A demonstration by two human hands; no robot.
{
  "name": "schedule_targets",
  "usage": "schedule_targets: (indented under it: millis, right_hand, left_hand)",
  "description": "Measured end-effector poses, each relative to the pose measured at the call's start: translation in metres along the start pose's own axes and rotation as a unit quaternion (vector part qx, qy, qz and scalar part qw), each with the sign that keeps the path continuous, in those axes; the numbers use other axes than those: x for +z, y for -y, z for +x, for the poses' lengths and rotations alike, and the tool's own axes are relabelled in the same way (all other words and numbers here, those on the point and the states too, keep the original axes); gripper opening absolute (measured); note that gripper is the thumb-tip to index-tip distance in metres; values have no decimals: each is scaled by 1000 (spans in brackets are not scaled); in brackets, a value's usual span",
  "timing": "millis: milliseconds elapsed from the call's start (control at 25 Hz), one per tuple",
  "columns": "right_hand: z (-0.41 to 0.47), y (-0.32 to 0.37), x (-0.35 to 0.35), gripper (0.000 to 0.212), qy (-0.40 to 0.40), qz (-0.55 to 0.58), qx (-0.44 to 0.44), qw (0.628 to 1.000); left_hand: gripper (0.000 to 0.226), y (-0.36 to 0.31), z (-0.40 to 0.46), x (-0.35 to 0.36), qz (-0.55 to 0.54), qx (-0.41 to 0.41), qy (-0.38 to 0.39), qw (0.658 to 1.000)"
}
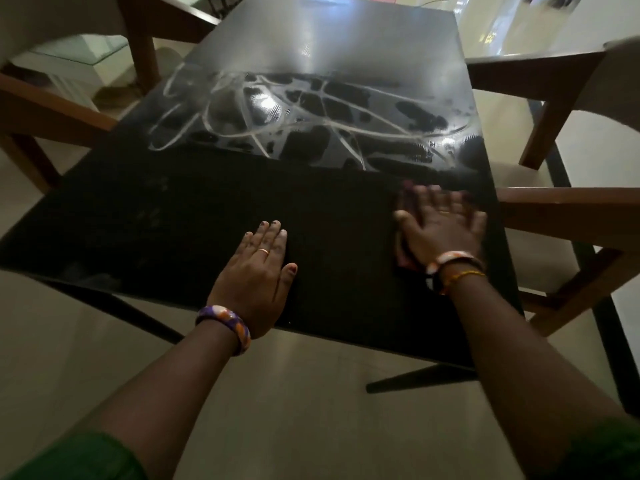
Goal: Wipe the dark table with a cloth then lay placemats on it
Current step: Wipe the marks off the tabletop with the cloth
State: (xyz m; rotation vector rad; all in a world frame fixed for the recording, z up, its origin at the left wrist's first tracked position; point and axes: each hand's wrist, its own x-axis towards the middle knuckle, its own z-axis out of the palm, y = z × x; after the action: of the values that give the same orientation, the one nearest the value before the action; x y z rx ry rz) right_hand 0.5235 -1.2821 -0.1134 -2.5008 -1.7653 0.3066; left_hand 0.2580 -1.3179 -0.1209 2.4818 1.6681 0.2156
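The dark glossy table (173,220) fills the middle of the view, with pale wet streaks across its centre. My left hand (258,271) lies flat on the near part of the top, fingers straight. My right hand (441,230) presses flat with spread fingers on a reddish cloth (403,258) near the table's right edge. The hand is blurred and covers most of the cloth; only a dark pink strip shows beside the palm and wrist. No placemats are in view.
Wooden chairs stand around the table: one on the right (568,216), another at the far right (540,74), one at the left (41,112). A glass-topped piece (79,46) sits at the far left. Pale floor lies below the near edge.
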Motion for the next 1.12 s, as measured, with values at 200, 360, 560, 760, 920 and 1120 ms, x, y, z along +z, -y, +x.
schedule_targets:
  millis: [200, 360, 560, 760, 920, 1120]
  right_hand:
    - [18, 33, 7, 65, -13, -5, 46, 999]
    - [-5, 114, 27, 64, 27, -18, -185, 982]
    - [21, 7, 3, 65, 10, 7, 10, 1000]
    - [-78, -31, 5, 64, 11, 26, 113, 993]
    - [-104, -17, 16, 65, 15, 10, 87, 996]
    - [-3, -48, -10, 65, 17, 47, 133, 990]
  left_hand:
    - [78, 2, 0, 3, -7, 7, -18, 1000]
    - [73, 4, 0, 7, 5, 20, -29, 999]
    - [81, 4, 0, 4, 9, 23, -20, 1000]
    - [70, 0, 0, 0, 3, 14, -3, 1000]
    - [65, -1, -2, -2, 2, 14, 0, 1000]
    - [58, 2, -1, 1, 4, 24, -6, 1000]
